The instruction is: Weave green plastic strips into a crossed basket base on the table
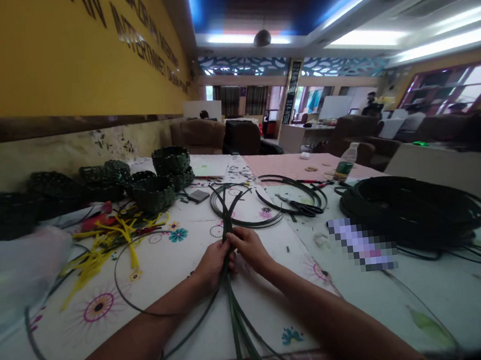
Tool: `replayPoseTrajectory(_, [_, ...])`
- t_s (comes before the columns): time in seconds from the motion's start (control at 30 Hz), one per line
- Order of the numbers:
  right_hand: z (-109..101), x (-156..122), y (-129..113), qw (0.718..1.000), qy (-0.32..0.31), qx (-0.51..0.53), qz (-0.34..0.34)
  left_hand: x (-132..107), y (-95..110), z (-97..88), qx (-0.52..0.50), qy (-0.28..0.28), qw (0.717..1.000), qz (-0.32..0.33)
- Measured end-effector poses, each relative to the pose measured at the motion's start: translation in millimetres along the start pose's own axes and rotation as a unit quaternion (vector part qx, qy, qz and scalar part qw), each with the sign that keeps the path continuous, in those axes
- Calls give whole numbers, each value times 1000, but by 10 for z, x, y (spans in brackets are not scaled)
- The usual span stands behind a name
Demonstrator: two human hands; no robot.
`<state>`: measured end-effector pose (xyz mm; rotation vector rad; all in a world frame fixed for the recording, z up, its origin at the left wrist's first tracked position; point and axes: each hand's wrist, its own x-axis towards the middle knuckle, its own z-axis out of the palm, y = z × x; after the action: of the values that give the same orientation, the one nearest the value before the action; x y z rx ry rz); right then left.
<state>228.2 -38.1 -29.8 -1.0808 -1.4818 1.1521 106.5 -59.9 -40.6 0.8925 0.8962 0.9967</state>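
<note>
Now, looking down from my head, I see my left hand (211, 265) and right hand (251, 249) close together, fingers curled, both pinching a bundle of dark green strips (227, 227) at the point where they cross. The strips fan out past my hands toward 12 o'clock and trail down toward 6 o'clock across a flowered tablecloth (99, 308). Just beyond my hands, a loop of green strip (246, 214) lies at 12 o'clock. Scissors (306, 209) rest at 1 o'clock, a big black coil (411, 211) sits at 2 o'clock, woven baskets (171, 160) are stacked at 11 o'clock, and yellow strips (109, 239) tangle at 10 o'clock.
</note>
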Motion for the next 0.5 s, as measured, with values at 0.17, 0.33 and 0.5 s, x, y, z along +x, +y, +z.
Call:
replayPoseTrajectory(0.17, [-53, 36, -17, 987, 81, -125, -65, -27, -9, 15, 12, -24, 1000, 12])
replayPoseTrajectory(0.33, [-46, 30, 8, 991, 89, -81, -50, -35, -22, 18, 1, -29, 999, 33])
replayPoseTrajectory(0.5, [-37, 38, 29, 996, 74, -25, -35, -10, -49, 1, -1, -20, 999, 40])
